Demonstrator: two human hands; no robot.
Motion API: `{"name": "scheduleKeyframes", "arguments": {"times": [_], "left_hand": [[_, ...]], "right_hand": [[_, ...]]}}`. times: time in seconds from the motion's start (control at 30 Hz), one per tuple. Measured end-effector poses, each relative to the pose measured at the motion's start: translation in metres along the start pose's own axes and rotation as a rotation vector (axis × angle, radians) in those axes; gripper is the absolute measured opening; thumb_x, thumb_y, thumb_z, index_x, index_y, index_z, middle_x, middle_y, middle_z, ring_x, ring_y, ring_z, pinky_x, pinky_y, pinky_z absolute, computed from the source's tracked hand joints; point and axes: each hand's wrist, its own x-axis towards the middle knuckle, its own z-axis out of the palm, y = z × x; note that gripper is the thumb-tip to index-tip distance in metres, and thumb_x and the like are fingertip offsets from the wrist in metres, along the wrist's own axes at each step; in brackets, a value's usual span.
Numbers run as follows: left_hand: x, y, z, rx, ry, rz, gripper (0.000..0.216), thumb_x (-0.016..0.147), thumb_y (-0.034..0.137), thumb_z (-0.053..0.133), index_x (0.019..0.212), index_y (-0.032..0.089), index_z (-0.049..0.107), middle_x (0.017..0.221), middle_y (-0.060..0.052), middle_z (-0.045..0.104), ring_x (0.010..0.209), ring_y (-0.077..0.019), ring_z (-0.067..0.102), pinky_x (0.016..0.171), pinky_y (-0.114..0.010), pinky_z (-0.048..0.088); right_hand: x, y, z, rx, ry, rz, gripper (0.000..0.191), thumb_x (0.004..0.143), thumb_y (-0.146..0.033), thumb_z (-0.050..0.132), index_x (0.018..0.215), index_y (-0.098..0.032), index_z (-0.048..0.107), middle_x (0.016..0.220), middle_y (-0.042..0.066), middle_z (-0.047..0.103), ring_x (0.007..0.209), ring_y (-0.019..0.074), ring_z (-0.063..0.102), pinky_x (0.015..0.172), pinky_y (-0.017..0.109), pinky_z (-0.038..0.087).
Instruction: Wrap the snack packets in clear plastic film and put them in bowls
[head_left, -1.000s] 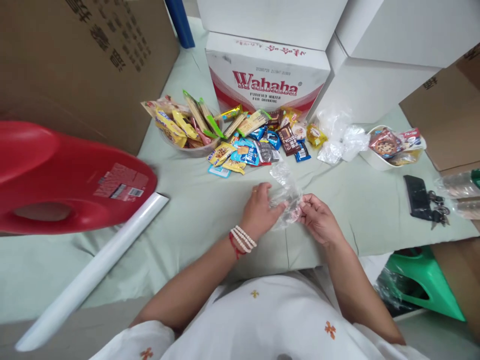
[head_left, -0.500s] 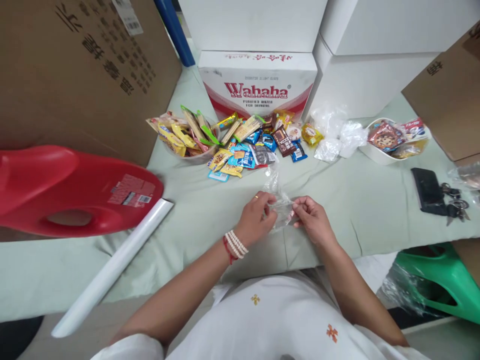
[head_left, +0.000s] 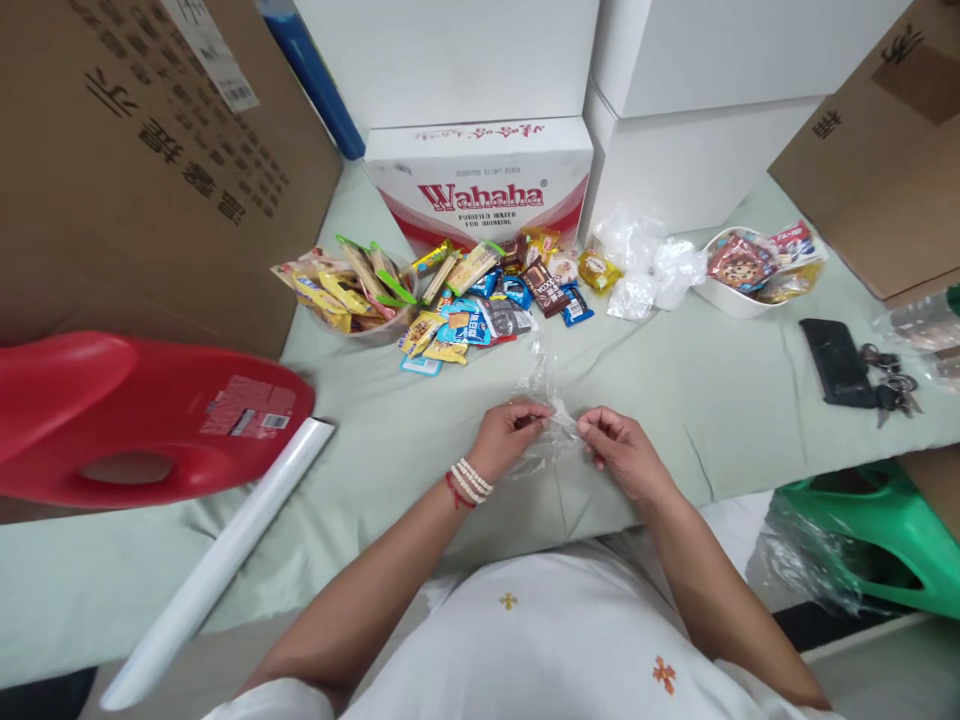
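Observation:
A thin clear plastic bag [head_left: 541, 455] is stretched between my two hands above the cloth, its gathered middle taut and whitish. My left hand [head_left: 510, 437], with white beads and a red cord at the wrist, pinches one side of it between thumb and fingers. On the other side, my right hand [head_left: 621, 447] grips the plastic between thumb and forefinger. Beyond the bag lies a pile of wrapped snacks [head_left: 469, 315], beside a clear bowl [head_left: 367, 330] of packaged biscuits. Crumpled clear plastic bags [head_left: 637, 265] sit right of the pile.
A Wahaha carton [head_left: 480, 190] stands at the back. At right are a white bowl [head_left: 739, 302] of snacks, a black wallet [head_left: 836, 360] and keys [head_left: 892, 385]. A red plastic stool [head_left: 172, 410] and a white tube [head_left: 225, 560] are left; a green stool [head_left: 885, 540] is lower right.
The view has shifted slightly to the right. Both hands have changed their hold on the plastic bag, which is now drawn into a tight, twisted strip between them.

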Motion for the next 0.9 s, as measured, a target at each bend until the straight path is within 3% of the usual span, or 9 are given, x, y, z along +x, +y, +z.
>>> {"name": "scheduleKeyframes", "arguments": {"times": [0.07,0.2,0.37,0.47,0.57,0.7,0.9], "left_hand": [[-0.002,-0.001,-0.001,0.003,0.031,0.009,0.014,0.078,0.021,0.070,0.086,0.020,0.081,0.078,-0.003,0.071,0.071,-0.0154,0.059,0.071,-0.027,0.044],[-0.004,-0.005,0.001,-0.006,0.076,0.083,0.017,0.073,0.013,0.063,0.075,0.021,0.078,0.080,-0.004,0.073,0.078,-0.0176,0.065,0.076,-0.029,0.048],[-0.011,-0.003,0.002,0.059,0.090,0.130,0.023,0.068,0.011,0.061,0.077,0.023,0.079,0.091,-0.005,0.074,0.078,-0.0176,0.064,0.076,-0.030,0.048],[-0.013,0.002,0.000,-0.035,0.153,0.031,0.020,0.072,0.019,0.063,0.086,0.021,0.078,0.084,-0.001,0.069,0.064,-0.0129,0.050,0.064,-0.026,0.041],[-0.008,0.006,0.000,-0.187,0.194,-0.125,0.022,0.082,0.038,0.068,0.084,0.017,0.074,0.070,0.002,0.061,0.061,-0.0116,0.045,0.060,-0.024,0.036],[-0.001,0.008,0.000,-0.351,0.186,-0.177,0.035,0.069,0.047,0.084,0.076,0.016,0.069,0.068,0.004,0.060,0.064,-0.0099,0.047,0.060,-0.023,0.037],[-0.003,0.005,-0.006,-0.562,0.213,-0.259,0.047,0.062,0.051,0.089,0.077,0.018,0.061,0.059,0.009,0.047,0.048,-0.0038,0.029,0.044,-0.020,0.020]], "right_hand": [[-0.001,-0.003,-0.004,-0.082,-0.055,-0.005,0.046,0.084,-0.065,0.072,0.087,-0.020,0.068,0.067,-0.003,0.052,0.058,0.0111,0.043,0.052,0.025,0.036],[0.015,-0.012,-0.003,-0.198,0.085,-0.086,0.046,0.090,-0.066,0.062,0.089,-0.020,0.070,0.068,-0.001,0.055,0.063,0.0136,0.045,0.057,0.027,0.035],[0.047,-0.016,0.018,-0.224,0.013,-0.133,0.038,0.080,-0.058,0.072,0.081,-0.020,0.069,0.074,0.001,0.062,0.068,0.0146,0.050,0.063,0.027,0.039],[0.053,-0.014,0.030,-0.173,-0.008,-0.115,0.034,0.076,-0.053,0.075,0.078,-0.020,0.067,0.065,-0.003,0.053,0.061,0.0125,0.043,0.060,0.027,0.035],[0.048,-0.013,0.035,-0.131,-0.028,-0.100,0.034,0.078,-0.053,0.074,0.081,-0.019,0.068,0.063,-0.004,0.047,0.058,0.0112,0.037,0.057,0.026,0.030],[0.041,-0.014,0.034,-0.072,-0.060,-0.090,0.040,0.077,-0.058,0.077,0.082,-0.020,0.066,0.062,-0.005,0.045,0.056,0.0101,0.033,0.054,0.026,0.026],[0.039,-0.019,0.024,0.051,0.002,-0.052,0.047,0.073,-0.063,0.081,0.079,-0.022,0.061,0.060,-0.006,0.041,0.052,0.0091,0.027,0.051,0.026,0.021]]}}
